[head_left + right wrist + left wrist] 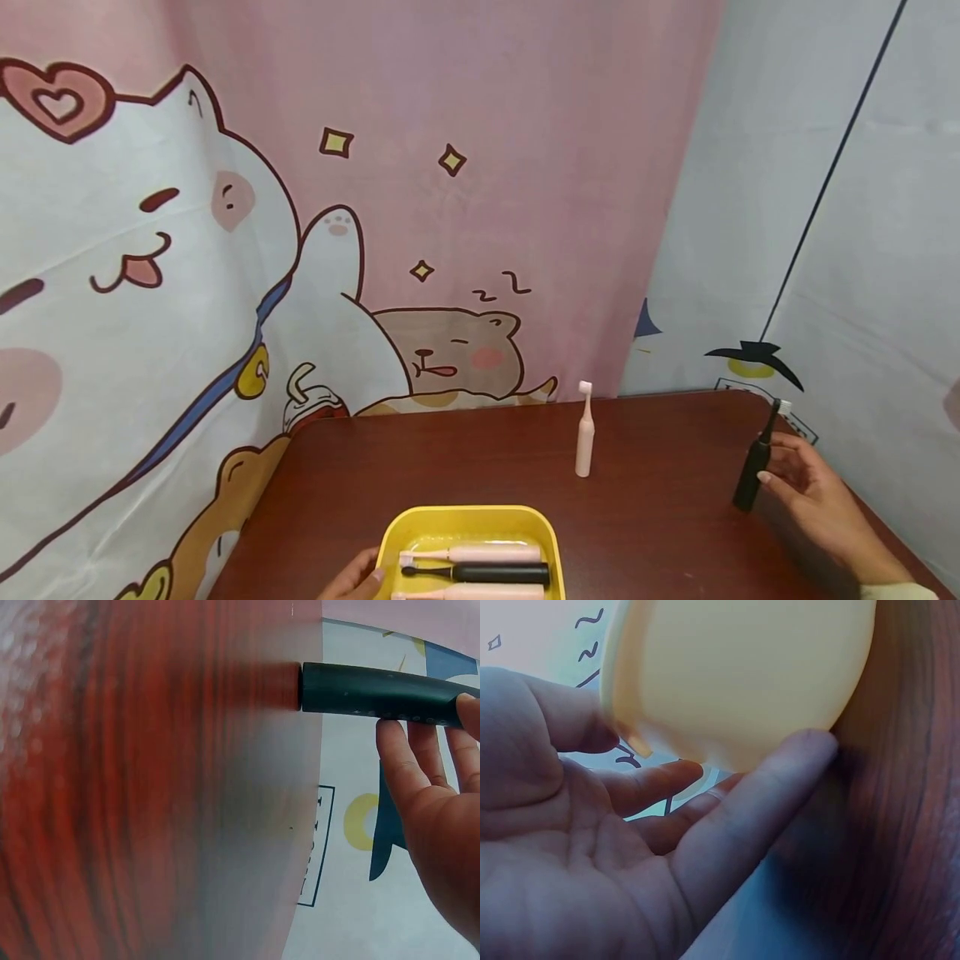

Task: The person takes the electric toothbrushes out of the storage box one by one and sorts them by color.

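My right hand (813, 500) holds a black electric toothbrush (752, 475) by its handle, between thumb and fingers, near the table's right side. The brush is upright with a slight tilt, white bristles at the top. The right wrist view shows the base of its black handle (352, 690) close to the tabletop. At the front, my left hand (356, 577) grips the left side of a yellow tray (468, 515), its digits at the rim and outer wall (742, 682). Inside lie a pink toothbrush (495, 552), a black toothbrush (502, 573) and another pink toothbrush (495, 592).
Between the tray and my right hand, a pink electric toothbrush (584, 442) stands upright on the dark red-brown table (667, 533). A printed cartoon curtain (525, 208) hangs behind the table and along both sides.
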A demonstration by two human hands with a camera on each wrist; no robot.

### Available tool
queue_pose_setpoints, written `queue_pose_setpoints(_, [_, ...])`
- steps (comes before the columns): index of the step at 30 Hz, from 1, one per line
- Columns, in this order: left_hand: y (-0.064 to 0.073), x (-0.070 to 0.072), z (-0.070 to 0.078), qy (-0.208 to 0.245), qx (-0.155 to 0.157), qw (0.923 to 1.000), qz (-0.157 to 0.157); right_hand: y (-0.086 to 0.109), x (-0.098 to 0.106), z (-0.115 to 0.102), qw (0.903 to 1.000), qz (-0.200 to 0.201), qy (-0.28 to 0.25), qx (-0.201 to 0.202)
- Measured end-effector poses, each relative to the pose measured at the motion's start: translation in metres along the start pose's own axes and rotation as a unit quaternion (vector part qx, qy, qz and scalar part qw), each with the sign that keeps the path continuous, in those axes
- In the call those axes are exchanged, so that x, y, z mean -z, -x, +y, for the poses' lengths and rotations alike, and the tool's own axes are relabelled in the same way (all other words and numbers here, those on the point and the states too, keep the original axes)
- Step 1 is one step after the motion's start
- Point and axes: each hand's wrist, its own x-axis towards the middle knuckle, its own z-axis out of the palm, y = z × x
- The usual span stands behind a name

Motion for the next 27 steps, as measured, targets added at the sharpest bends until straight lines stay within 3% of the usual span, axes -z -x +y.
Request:
queue_pose_setpoints(8, [0.0003,0.0017,0.0042,-0.006,0.001,1.0000,-0.005,0.0026,-0.0020,-0.0003,0.9998,-0.007,0.004,-0.017])
queue_pose_setpoints(14, [0.0009,0.0018,0.0020,-0.008,0.011,0.9999,0.009,0.0057,-0.0028,-0.0020,0.9995,-0.016,-0.023,-0.016])
queue_pose_setpoints(27, [0.0019,0.0003,0.0014,-0.044,-0.008,0.9988,0.020,0.0087,0.0001,0.0004,0.9952,-0.051,-0.080,-0.020])
